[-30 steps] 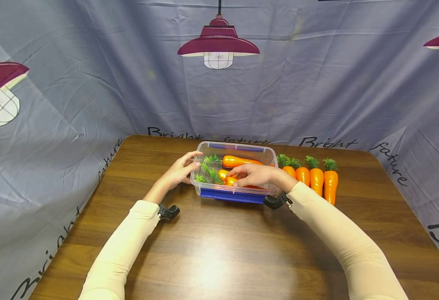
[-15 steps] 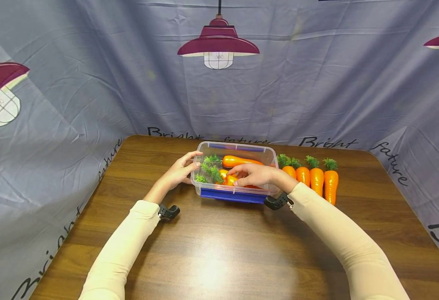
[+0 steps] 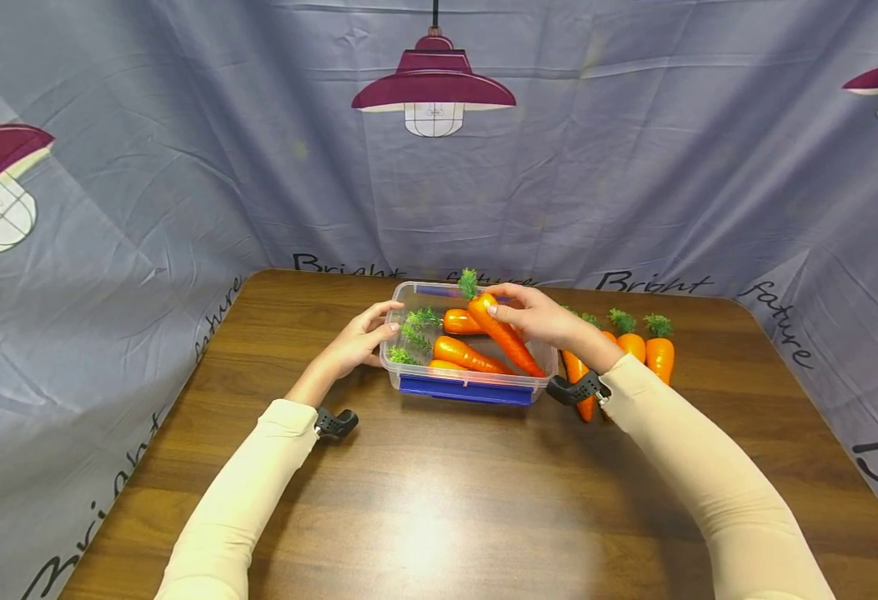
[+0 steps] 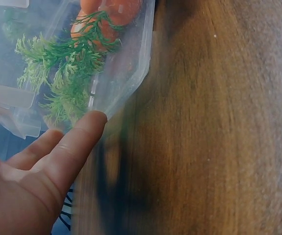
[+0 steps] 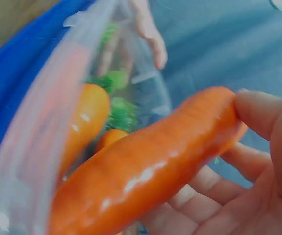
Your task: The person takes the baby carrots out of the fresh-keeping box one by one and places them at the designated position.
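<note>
My right hand point(image 3: 542, 318) holds a bright orange carrot point(image 3: 504, 333), thumb and fingers around its thick top. The carrot slants over a clear plastic box point(image 3: 469, 381) with blue clasps, its green tuft up and its narrow tip low at the box's near right side. Inside lie more carrots with leaves to the left: one at the back point(image 3: 457, 322), another in the middle point(image 3: 469, 355) and one by the front wall point(image 3: 446, 365). At the box's left end rests my left hand point(image 3: 352, 343), its spread fingers touching the wall and rim. The right wrist view shows the held carrot point(image 5: 150, 164) close up.
Right of the box, several carrots lie in a row on the wooden table point(image 3: 423, 483), including a left one point(image 3: 577, 375) and the rightmost one point(image 3: 659, 358). My right forearm partly covers them. A grey patterned curtain point(image 3: 596, 183) hangs behind the table.
My right hand was down inside the box on the carrots. It has moved up and to the right with a carrot, uncovering the ones beneath. The left hand has stayed in place.
</note>
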A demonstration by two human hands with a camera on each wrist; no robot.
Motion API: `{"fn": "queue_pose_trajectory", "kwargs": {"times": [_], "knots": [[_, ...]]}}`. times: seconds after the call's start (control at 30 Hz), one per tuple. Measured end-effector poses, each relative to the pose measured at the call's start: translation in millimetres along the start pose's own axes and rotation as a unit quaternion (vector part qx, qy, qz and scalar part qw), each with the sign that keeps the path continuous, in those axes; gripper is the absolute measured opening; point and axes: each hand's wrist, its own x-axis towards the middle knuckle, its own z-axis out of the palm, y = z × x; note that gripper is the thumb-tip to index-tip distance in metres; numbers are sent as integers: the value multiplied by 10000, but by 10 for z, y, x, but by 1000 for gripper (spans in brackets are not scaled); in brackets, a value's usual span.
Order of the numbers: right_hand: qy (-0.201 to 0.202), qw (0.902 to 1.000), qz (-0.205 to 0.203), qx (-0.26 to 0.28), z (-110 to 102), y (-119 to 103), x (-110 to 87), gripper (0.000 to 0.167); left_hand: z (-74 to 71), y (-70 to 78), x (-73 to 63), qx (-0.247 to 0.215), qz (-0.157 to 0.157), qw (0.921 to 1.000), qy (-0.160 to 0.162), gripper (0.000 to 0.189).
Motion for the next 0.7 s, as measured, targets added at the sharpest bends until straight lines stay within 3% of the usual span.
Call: {"fn": "queue_pose_trajectory", "kwargs": {"times": [0.17, 0.47, 0.57, 0.7], "knots": [[373, 9915, 442, 1165, -205, -14, -115, 57, -6, 12, -5, 21, 37, 10000, -45, 51], [949, 9581, 737, 2599, -523, 130, -400, 67, -1, 13, -10, -30, 88, 9999, -79, 52], [935, 9426, 709, 3126, -615, 215, -513, 55, 2, 3, -7, -48, 88, 9999, -106, 52], [827, 9223, 660, 3716, -729, 330, -642, 24, 0, -7, -7, -70, 108, 9998, -126, 52]]}}
